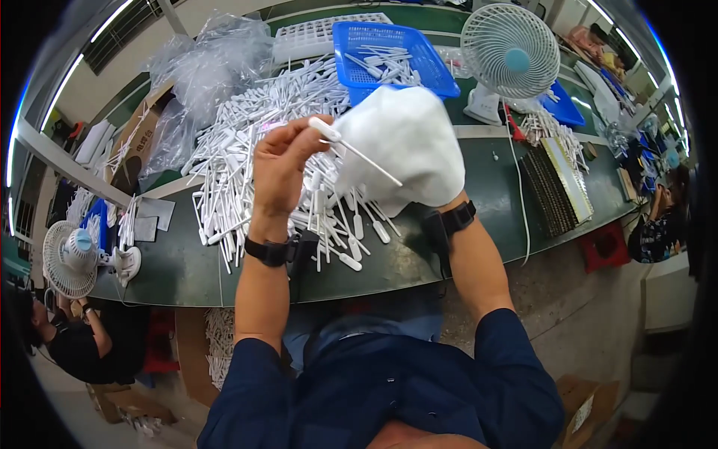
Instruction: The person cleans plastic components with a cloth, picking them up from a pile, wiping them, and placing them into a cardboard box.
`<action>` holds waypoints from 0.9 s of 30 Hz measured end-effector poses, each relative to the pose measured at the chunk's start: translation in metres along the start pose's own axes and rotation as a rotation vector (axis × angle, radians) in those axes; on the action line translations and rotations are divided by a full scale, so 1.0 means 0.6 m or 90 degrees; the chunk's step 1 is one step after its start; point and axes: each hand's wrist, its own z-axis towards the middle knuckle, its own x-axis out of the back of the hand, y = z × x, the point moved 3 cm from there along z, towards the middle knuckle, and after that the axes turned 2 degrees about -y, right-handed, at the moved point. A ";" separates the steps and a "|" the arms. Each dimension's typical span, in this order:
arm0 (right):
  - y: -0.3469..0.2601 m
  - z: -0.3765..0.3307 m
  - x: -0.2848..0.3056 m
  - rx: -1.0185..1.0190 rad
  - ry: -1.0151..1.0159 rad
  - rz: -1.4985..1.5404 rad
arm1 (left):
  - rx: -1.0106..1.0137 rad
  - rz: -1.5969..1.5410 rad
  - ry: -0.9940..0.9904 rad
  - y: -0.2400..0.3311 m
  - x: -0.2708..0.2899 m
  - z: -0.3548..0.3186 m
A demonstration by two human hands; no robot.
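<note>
Wiping a white plastic stick (pixel 351 150) with a cloth, above the green workbench (pixel 486 187).

Left to right: the left hand (pixel 280 168) pinches the stick's capped end between closed fingertips; the thin shaft runs right into the white cloth (pixel 407 146) bunched over the right hand (pixel 419 161), whose fingers are hidden. A steady pinch and a straight draw along the shaft would likely avoid bending it. Stick: slender, white, bulbous at one end. Behind lies a pile of like sticks (pixel 254 142).

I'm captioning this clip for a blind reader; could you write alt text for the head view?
A person's bare left hand pinches a thin white plastic stick while the right hand, wrapped in white cloth, touches it. Below lies a pile of white sticks on a dark green workbench, with a blue basket and desk fan behind.
</note>
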 end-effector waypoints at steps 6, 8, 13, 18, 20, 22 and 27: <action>-0.018 -0.003 -0.034 -0.136 -0.104 0.174 | -0.030 0.136 0.078 -0.024 -0.017 -0.022; -0.017 -0.020 -0.047 -0.213 -0.093 0.228 | -0.066 0.123 0.071 -0.028 -0.020 -0.017; -0.017 -0.074 -0.075 -0.350 0.083 0.681 | -0.049 0.169 0.200 -0.039 -0.013 -0.035; -0.024 -0.032 -0.061 -0.169 -0.140 0.130 | -0.237 0.657 0.041 -0.050 -0.056 -0.055; -0.016 -0.040 -0.073 -0.292 -0.128 0.103 | -0.216 0.667 0.002 -0.051 -0.056 -0.055; -0.012 -0.060 -0.083 -0.352 -0.121 0.085 | -0.208 0.670 -0.018 -0.052 -0.058 -0.056; -0.025 -0.072 -0.077 -0.229 0.034 0.254 | -0.186 0.696 -0.057 -0.048 -0.051 -0.056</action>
